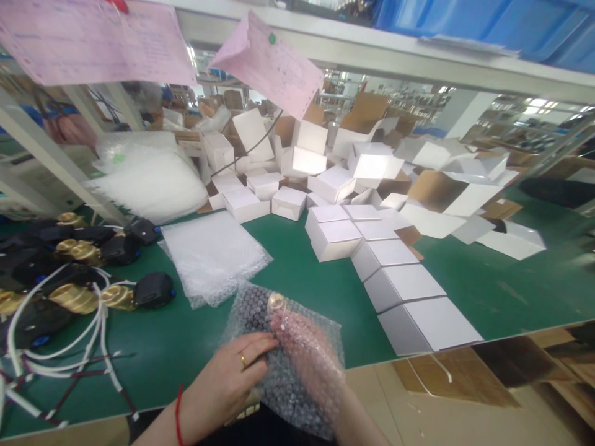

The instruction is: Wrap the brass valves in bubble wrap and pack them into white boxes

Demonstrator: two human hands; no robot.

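A clear bubble-wrap bag (297, 387) lies over my right hand (307, 347), which shows through the plastic. At that hand's fingertips is a round brass fitting (276, 301); the rest of the piece is hidden by my fingers and the bubbles. My left hand (237, 371) is closed at the bag's left side, fingers bent and pressed to the plastic near my right fingers. On the green table (204, 337) beyond lie flat bubble-wrap bags (216, 254).
To the left are several brass valves (74, 298) with black housings (153, 290) and white cables (100, 334). Closed white boxes (409, 282) form a row on the right, with more piled behind. A bubble-wrap stack (151, 179) stands back left. Pink papers (274, 65) hang from the shelf.
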